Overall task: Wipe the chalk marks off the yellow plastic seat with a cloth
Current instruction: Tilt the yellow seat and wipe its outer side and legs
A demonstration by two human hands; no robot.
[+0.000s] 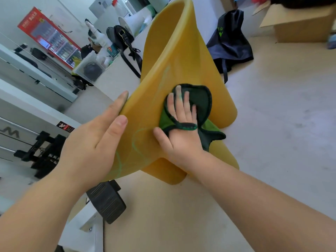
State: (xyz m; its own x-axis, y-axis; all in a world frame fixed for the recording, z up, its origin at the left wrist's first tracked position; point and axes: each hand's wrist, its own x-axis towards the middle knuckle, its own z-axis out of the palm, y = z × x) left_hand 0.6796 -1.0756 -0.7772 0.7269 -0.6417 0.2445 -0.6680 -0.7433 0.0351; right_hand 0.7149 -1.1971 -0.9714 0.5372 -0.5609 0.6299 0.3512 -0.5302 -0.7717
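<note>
The yellow plastic seat (171,57) stands tilted in the middle of the view, its curved surface facing me. Faint green chalk lines (135,142) curve across its lower part near my hands. My left hand (91,142) grips the seat's left edge, thumb on the front face. My right hand (181,124) lies flat with fingers spread, pressing a dark green cloth (201,100) against the seat. Green chalk dust shows on those fingertips. Part of the cloth hangs down to the right of my wrist.
A white table (163,215) lies under the seat, with a black ribbed object (107,202) at its left edge. A dark bag (231,42) and a cardboard box (300,24) sit on the floor at the right. Clutter, a black handbag (121,37) and a clear bin (89,68) stand behind left.
</note>
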